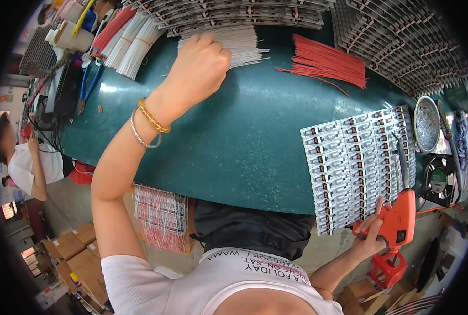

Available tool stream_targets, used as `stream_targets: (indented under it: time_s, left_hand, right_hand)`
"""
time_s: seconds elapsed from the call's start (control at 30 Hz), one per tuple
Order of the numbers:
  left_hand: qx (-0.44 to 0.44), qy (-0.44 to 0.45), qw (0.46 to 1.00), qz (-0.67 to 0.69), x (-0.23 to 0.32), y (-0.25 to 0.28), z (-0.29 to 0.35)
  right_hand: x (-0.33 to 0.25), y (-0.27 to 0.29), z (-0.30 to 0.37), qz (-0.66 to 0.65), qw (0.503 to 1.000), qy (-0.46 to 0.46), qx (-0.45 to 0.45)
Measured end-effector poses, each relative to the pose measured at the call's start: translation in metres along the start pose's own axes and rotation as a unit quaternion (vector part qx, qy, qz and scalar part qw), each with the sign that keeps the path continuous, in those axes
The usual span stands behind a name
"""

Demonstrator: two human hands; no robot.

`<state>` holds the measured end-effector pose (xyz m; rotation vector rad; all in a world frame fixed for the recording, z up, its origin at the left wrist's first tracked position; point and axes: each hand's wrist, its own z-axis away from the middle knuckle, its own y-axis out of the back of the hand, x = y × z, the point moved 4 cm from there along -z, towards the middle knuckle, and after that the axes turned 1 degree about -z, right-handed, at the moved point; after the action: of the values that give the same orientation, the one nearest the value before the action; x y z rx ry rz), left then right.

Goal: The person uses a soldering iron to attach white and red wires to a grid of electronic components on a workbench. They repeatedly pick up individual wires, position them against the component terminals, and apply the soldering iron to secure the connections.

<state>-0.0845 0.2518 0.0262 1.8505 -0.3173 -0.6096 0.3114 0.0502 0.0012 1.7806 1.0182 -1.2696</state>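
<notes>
On my feed the left hand (205,60) is curled into a loose fist over the white wires (247,47), and I cannot tell whether its hidden fingertips pinch any of them. A yellow beaded bracelet (151,116) and a thin silvery one (138,134) circle that wrist. The right hand (370,233) is wrapped round the handle of an orange gun-shaped tool (402,218), whose slim metal nose points away from the body over the sheet of small parts (354,163); I can't make out whether the tip touches it. That sheet lies just ahead of the right hand, its pale pieces set in rows. Beyond it from the right hand, I have a metal bowl (427,124) near the sheet's far corner, and a small black fan (437,179) to the right of the tool. Red wires (328,60) lie to the right of the left hand, spread on the green table (218,152). To the left of the left hand I see tied bundles of white wires (137,50) and blue-handled pliers (90,84). Stacked sheets of parts (255,11) rise just past the left hand. Farther out, well left of both hands, I see another person (26,163) in a white top, and cardboard boxes (79,247) on the floor.
</notes>
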Motion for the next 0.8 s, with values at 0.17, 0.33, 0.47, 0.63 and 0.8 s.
stream_targets:
  time_s: [0.17,0.33,0.47,0.63,0.8]
  left_hand:
    - [0.007,0.008,1.000,0.007,-0.003,0.002,-0.007]
    - [0.018,0.001,0.999,0.032,0.001,0.014,-0.003]
    - [0.037,-0.038,0.999,0.013,0.014,0.007,-0.008]
    - [-0.041,-0.051,0.995,-0.069,0.015,-0.004,-0.029]
    - [0.023,-0.020,1.000,-0.003,0.001,0.005,-0.031]
  right_hand:
    - [0.003,0.001,0.001,-0.002,1.000,-0.007,0.000]
    - [0.006,0.003,0.004,-0.006,1.000,-0.002,0.002]
    - [0.010,0.006,0.005,-0.014,1.000,-0.017,0.010]
    - [0.009,0.004,0.003,-0.014,1.000,0.016,0.002]
    - [0.009,0.003,0.005,-0.024,0.999,0.002,0.024]
